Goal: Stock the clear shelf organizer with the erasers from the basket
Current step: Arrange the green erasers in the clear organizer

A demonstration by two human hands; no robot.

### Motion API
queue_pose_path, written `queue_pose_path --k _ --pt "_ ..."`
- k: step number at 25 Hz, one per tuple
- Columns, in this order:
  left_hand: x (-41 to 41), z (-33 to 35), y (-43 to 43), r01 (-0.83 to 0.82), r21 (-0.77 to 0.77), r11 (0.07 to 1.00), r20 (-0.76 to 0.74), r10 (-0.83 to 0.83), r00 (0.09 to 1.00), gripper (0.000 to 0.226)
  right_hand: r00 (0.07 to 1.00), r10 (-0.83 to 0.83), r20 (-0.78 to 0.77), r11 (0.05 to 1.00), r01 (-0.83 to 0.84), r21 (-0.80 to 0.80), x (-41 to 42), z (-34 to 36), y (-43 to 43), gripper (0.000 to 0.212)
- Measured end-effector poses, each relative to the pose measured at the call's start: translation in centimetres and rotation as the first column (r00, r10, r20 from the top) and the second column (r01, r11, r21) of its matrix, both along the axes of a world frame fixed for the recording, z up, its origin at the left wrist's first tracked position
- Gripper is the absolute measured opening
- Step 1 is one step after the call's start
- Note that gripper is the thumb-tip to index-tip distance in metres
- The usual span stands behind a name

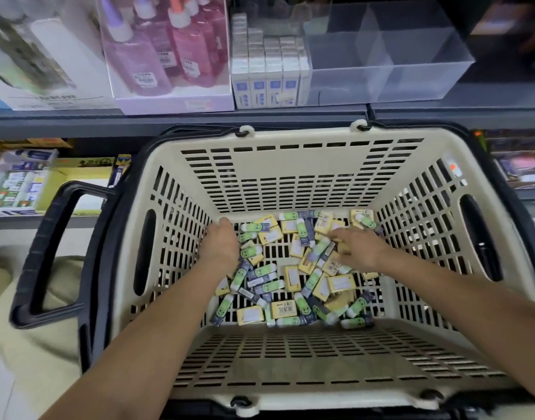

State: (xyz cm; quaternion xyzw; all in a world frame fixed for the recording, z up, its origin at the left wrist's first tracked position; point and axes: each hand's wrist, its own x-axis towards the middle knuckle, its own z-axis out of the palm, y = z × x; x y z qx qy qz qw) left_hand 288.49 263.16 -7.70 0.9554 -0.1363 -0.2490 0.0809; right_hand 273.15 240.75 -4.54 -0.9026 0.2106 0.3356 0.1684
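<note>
A cream plastic basket [290, 177] with black handles stands below the shelf edge. Its floor is covered with several erasers [290, 280] in yellow wrappers and in green-and-purple sleeves. My left hand [222, 245] is down at the left edge of the pile, back of the hand up, its fingers hidden underneath. My right hand [358, 247] lies on the right part of the pile with fingers stretched left, touching yellow erasers. The clear shelf organizer [390, 65] stands on the shelf above; its right compartments hold nothing.
Rows of white boxed erasers [267, 71] fill the organizer's left section. Pink and purple glue bottles in a display box [166, 56] stand to their left. A lower shelf at left holds yellow and white stationery boxes [33, 183]. The basket's black handle [45, 253] folds out left.
</note>
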Motion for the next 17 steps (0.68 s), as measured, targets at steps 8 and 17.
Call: queue_pose_path --k 8,17 --pt "1.0 3.4 -1.0 -0.052 -0.243 0.969 -0.068 0.037 0.997 0.03 0.998 -0.033 0.052 0.987 0.024 0.157 -0.1 0.0 -0.1 0.023" --pt "0.1 11.0 -0.9 -0.283 -0.571 0.771 -0.513 -0.066 0.856 0.004 0.997 -0.052 0.052 0.994 0.057 -0.09 0.6 -0.3 -0.4 0.034"
